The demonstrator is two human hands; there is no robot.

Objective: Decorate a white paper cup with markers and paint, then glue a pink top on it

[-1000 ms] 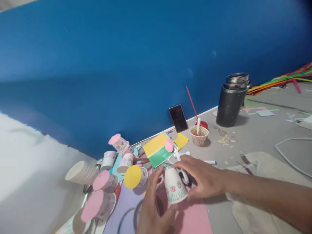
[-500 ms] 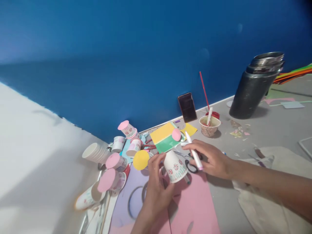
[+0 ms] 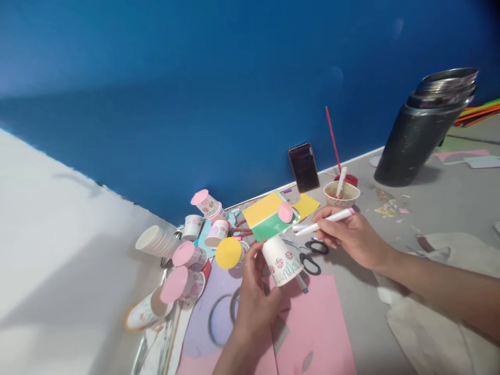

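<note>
My left hand (image 3: 258, 291) grips a white paper cup (image 3: 282, 260) that is upside down and tilted, with red flowers and green-blue grass drawn around its wide end. To the right, my right hand (image 3: 347, 237) holds a white marker (image 3: 326, 222) with a pink end; its other end points left, above the cup. Black-handled scissors (image 3: 312, 264) lie just right of the cup. A second marker with a teal end (image 3: 302, 284) shows partly from behind the cup. Pink paper (image 3: 316, 323) and purple paper (image 3: 203, 317) lie beneath my hands.
Several decorated cups with pink discs (image 3: 175, 284) and a stack of plain cups (image 3: 156, 241) stand at the left. A phone (image 3: 303, 167) leans on the blue wall. A bowl (image 3: 341, 195) holding a marker and a dark bottle (image 3: 422, 130) stand at the back right.
My right hand has moved up and right and turned the marker from steep to nearly level. The cup stays in my left hand, slightly shifted. The view has moved a little.
</note>
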